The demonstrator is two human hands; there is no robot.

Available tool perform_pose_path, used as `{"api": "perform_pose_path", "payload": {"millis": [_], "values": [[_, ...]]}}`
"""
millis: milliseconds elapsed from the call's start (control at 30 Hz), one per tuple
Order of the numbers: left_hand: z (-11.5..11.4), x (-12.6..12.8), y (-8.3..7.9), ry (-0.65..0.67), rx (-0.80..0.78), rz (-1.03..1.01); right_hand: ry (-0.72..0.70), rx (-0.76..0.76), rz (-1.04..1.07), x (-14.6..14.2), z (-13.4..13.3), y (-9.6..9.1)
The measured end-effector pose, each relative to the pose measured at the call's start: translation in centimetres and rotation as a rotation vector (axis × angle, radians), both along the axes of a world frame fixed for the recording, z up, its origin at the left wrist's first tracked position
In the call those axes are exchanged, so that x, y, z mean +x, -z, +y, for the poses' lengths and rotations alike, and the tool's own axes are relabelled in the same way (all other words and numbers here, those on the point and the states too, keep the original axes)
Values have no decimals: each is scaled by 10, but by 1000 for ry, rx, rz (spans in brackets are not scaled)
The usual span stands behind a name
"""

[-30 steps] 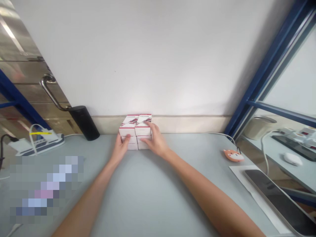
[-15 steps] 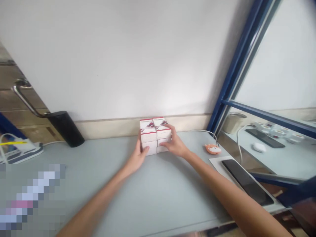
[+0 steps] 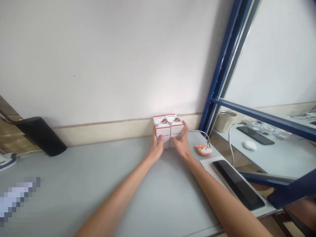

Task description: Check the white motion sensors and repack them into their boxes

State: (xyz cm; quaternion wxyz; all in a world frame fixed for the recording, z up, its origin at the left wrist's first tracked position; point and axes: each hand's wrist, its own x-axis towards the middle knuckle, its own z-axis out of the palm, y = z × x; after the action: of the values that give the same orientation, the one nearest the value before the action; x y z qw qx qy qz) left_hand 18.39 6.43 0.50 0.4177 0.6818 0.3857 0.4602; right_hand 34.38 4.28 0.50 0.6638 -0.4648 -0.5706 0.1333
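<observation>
Several small white cardboard boxes with red edges and dark red print are stacked in two side-by-side columns on the grey table, close to the wall. The upper left box [image 3: 162,126] and the upper right box [image 3: 175,124] stand nearly flush, with a thin gap between them. My left hand [image 3: 156,148] presses on the stack's left side, its thumb on the front of a lower box. From the right side my right hand [image 3: 182,144] grips the stack, fingers along the side and thumb on the front. Both hands partly cover the lower boxes.
Right of the stack lie an orange animal-face case [image 3: 204,149] and a black phone [image 3: 238,184] on a white sheet. A blue metal frame [image 3: 217,79] with a mirror-like pane borders the right side. At the left stands a black cylinder [image 3: 41,136] on the grey table [image 3: 98,177].
The box stack has slid right along the table with both hands on it, nearer the orange case. Its upper boxes now line up more evenly. The view has turned to the right.
</observation>
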Motion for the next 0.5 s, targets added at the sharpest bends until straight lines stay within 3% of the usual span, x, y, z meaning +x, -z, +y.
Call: {"api": "perform_pose_path", "payload": {"millis": [167, 267, 367, 500], "values": [[1, 13, 0, 5, 22, 39, -2, 16, 7, 7, 3, -1], [5, 4, -5, 32, 35, 96, -3, -7, -21, 10, 0, -3], [1, -30, -8, 81, 42, 195, 113, 32, -134, 11, -7, -7], [-21, -105, -3, 90, 71, 354, 376, 226, -448, 8, -21, -18]]}}
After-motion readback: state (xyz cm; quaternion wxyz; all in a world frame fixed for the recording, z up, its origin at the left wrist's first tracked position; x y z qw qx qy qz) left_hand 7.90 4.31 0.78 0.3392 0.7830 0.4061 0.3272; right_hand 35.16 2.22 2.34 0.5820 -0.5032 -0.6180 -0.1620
